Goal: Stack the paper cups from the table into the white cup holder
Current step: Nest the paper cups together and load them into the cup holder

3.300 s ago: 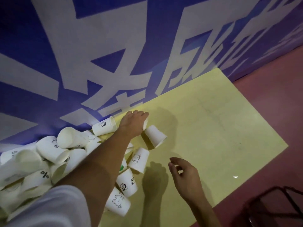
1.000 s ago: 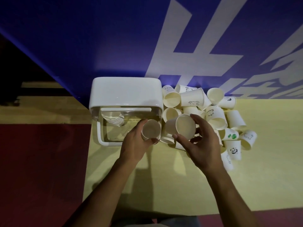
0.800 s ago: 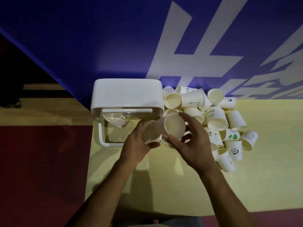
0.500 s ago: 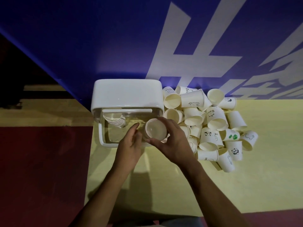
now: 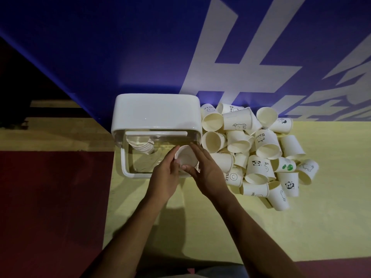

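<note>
The white cup holder point(image 5: 155, 112) stands against the blue wall, its clear front compartment facing me. A stack of cups point(image 5: 143, 146) lies in its left side. Both hands grip nested paper cups point(image 5: 186, 157) over the compartment's right side, mouth towards me. My left hand point(image 5: 165, 174) holds them from the left, my right hand point(image 5: 204, 169) from the right. A heap of loose paper cups point(image 5: 255, 151) with cartoon prints lies right of the holder.
The yellow table top point(image 5: 200, 227) reaches to a near edge at the bottom. A dark red floor point(image 5: 50, 197) lies left of the table. The blue wall with big white characters point(image 5: 230, 57) rises right behind holder and heap.
My right hand carried its cup left from the heap and slid it into the cup in my left hand. Both hands now hold the nested cups lower, inside the holder's opening.
</note>
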{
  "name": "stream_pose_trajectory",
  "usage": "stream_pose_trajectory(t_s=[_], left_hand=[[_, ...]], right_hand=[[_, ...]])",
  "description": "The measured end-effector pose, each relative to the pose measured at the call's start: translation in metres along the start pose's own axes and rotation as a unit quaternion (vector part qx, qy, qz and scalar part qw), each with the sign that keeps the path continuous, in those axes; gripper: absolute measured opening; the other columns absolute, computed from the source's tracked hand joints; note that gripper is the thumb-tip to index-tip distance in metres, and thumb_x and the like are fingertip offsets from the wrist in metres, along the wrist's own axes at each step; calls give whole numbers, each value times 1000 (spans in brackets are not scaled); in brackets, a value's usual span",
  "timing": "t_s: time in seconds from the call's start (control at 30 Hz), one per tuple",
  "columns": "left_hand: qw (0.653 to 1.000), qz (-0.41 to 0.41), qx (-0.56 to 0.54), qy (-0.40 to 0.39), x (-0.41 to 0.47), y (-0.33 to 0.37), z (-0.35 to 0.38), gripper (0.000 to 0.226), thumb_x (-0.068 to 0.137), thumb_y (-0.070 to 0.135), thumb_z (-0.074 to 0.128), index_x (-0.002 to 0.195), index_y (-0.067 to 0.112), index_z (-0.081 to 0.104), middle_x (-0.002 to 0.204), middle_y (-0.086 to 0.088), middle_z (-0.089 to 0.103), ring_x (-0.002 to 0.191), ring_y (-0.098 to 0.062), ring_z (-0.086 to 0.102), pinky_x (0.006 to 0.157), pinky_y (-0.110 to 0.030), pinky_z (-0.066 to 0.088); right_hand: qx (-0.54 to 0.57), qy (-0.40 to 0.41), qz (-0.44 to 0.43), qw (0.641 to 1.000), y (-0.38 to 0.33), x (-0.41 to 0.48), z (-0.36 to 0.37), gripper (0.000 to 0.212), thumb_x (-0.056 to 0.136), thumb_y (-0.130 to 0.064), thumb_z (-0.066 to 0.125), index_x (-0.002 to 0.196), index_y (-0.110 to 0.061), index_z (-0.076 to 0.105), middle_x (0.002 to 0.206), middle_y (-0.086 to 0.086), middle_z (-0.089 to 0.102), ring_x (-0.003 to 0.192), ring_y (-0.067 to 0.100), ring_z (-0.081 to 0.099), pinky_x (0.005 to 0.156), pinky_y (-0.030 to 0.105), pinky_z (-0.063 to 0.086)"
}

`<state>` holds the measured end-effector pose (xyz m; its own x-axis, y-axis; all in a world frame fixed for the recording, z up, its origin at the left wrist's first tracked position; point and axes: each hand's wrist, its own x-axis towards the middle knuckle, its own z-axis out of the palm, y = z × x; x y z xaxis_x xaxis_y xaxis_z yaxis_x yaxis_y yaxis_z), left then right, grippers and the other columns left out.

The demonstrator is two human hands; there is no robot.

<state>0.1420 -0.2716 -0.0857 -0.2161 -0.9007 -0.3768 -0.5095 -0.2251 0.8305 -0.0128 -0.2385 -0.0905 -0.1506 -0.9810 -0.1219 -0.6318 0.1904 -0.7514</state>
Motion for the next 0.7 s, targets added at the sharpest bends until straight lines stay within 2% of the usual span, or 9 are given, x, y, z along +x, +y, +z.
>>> stream_pose_trajectory(t_s=[0.13,0.2,0.27,0.33,0.4,0.5,0.57,0.63,0.7], left_hand=[[1000,2,5,-6,0,1,0,42,109,32,43,150,45,42,124,21,60,105,9,59,88,-15,45],[1000,-12,0,-8,0,1,-2,44,109,36,42,153,38,41,127,18,57,114,-1,56,94,-22,44],[999,-26,-6,-19,-1,-1,-5,44,108,43,40,151,34,44,128,18,59,116,-3,57,93,-25,43],[999,-36,-19,-35,-1,-5,-7,36,107,48,38,136,34,54,118,17,68,104,-1,64,85,-27,47],[996,-57,-40,-50,0,-8,-8,33,107,52,37,125,36,59,108,17,70,95,-1,65,83,-29,49],[994,-71,-46,-66,2,-7,-9,36,106,56,35,123,39,62,110,19,69,100,-3,64,84,-26,48],[994,-78,-52,-60,4,-6,-9,36,106,56,35,125,41,61,113,19,68,105,-1,62,84,-26,48],[994,-80,-61,-45,6,-5,-10,33,106,56,35,124,45,60,115,22,67,109,1,60,88,-29,48],[994,-81,-69,-32,11,-2,-11,32,106,55,34,125,46,59,113,24,65,110,2,58,85,-24,46]], right_hand=[[11,-1,11,1000,0,-2,-1,77,91,-64,59,156,-30,35,157,-10,43,140,8,44,101,36,50],[37,-8,29,999,3,-6,-2,80,89,-68,60,156,-37,29,154,-12,47,134,8,49,97,34,51],[65,-18,47,997,9,-12,1,78,87,-72,61,152,-43,30,142,-14,56,115,11,60,88,34,53],[70,-22,56,996,17,-17,7,71,87,-74,60,146,-40,41,127,-13,64,92,9,60,82,37,54],[83,-28,63,994,21,-19,13,66,88,-72,61,143,-39,46,119,-13,67,85,3,56,79,36,54],[98,-35,69,992,19,-18,16,63,90,-67,60,146,-45,41,121,-15,67,77,-5,53,76,24,47],[109,-41,75,990,14,-16,15,60,93,-64,60,147,-53,36,124,-19,66,83,-6,58,78,19,45],[113,-45,77,990,8,-12,17,60,95,-60,58,148,-55,31,127,-23,62,100,2,64,80,12,44],[125,-43,82,988,3,-5,20,59,98,-58,56,150,-55,29,131,-25,57,109,9,67,84,16,49]])
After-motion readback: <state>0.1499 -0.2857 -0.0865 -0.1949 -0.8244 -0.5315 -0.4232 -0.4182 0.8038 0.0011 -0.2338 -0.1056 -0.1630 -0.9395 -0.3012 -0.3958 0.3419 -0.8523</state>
